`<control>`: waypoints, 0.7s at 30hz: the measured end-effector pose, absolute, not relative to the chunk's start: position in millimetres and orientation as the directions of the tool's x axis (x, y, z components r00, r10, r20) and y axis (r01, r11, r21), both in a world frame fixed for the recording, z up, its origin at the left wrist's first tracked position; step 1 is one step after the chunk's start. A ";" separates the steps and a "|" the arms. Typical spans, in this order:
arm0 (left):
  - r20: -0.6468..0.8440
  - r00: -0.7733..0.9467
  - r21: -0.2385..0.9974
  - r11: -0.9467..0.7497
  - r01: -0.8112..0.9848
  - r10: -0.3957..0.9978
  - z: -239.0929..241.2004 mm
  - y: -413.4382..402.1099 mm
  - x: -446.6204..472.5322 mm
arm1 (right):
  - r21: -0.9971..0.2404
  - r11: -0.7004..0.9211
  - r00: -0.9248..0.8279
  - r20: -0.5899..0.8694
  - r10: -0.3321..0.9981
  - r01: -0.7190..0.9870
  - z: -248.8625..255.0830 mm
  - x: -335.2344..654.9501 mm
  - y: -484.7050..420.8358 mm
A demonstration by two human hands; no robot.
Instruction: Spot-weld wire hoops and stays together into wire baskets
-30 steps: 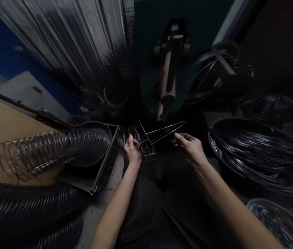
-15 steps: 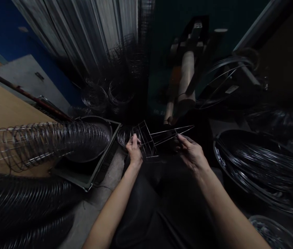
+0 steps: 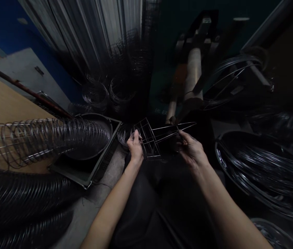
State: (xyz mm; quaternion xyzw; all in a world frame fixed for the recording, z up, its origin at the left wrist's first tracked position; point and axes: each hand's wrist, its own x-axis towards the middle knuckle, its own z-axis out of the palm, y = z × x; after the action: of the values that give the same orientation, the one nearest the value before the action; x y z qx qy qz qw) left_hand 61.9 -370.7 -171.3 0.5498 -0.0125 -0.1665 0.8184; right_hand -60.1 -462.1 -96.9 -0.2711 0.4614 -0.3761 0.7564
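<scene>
A small wire frame (image 3: 151, 130) of thin metal rods spans the space between my two hands, above my dark-clothed lap. My left hand (image 3: 135, 143) is closed on its left side, thumb on top. The fingers of my right hand (image 3: 191, 147) pinch thin wire at the narrow, pointed end on the right. Whether that wire is fixed to the frame or separate, I cannot tell in the dim light. Just beyond stands a machine with a pale cylindrical arm (image 3: 193, 72), its lower tip (image 3: 171, 116) close behind the frame.
On the left, a long stack of wire rings (image 3: 45, 138) leans into a round basin in a green crate (image 3: 86, 183). To the right stands a large tub (image 3: 220, 152) of wire pieces, with a smaller bowl (image 3: 273, 231) below. Wire coils (image 3: 96, 93) stand at the back.
The wire frame has turned slightly between my hands. Both hands keep their hold, and the whole view has shifted a little.
</scene>
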 end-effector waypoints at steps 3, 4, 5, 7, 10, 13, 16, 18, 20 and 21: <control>-0.163 0.942 0.895 0.357 0.266 -0.294 -168.5 -373.5 65.0 | -0.744 0.580 0.279 -0.510 -0.814 0.331 -95.8 -56.7 -464.7; -0.160 0.940 0.893 0.362 0.268 -0.300 -166.9 -373.9 66.0 | -0.741 0.584 0.279 -0.515 -0.811 0.330 -95.3 -55.7 -465.4; -0.157 0.938 0.892 0.363 0.269 -0.308 -164.9 -373.8 66.8 | -0.742 0.585 0.283 -0.513 -0.810 0.328 -94.6 -54.7 -466.0; -0.157 0.934 0.893 0.357 0.272 -0.320 -159.5 -372.2 67.4 | -0.743 0.587 0.277 -0.519 -0.808 0.321 -92.5 -53.1 -466.1; -0.180 0.929 0.890 0.349 0.293 -0.323 -149.7 -369.0 65.7 | -0.709 0.613 0.255 -0.558 -0.790 0.348 -88.7 -52.5 -463.9; -0.215 0.924 0.873 0.361 0.327 -0.316 -142.5 -368.5 63.7 | -0.667 0.635 0.291 -0.565 -0.772 0.390 -87.2 -57.4 -460.5; -0.235 0.923 0.862 0.373 0.343 -0.306 -141.3 -372.0 65.5 | -0.664 0.633 0.274 -0.572 -0.773 0.398 -89.4 -68.7 -458.8; -0.222 0.925 0.863 0.380 0.334 -0.309 -143.2 -375.5 69.4 | -0.673 0.625 0.266 -0.567 -0.780 0.396 -92.1 -77.3 -459.7; -0.199 0.931 0.864 0.395 0.314 -0.305 -145.6 -378.7 74.4 | -0.678 0.618 0.268 -0.558 -0.785 0.397 -94.9 -84.2 -461.5; -0.190 0.934 0.863 0.401 0.306 -0.303 -146.5 -379.9 76.7 | -0.678 0.616 0.269 -0.556 -0.786 0.400 -95.9 -86.7 -462.0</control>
State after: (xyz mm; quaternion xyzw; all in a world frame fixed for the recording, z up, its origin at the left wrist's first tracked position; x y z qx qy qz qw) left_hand 76.7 -379.9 -146.5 0.5159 0.0013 -0.1819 0.8371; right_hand -86.7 -462.0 -95.9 -0.2076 0.4657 -0.3856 0.7690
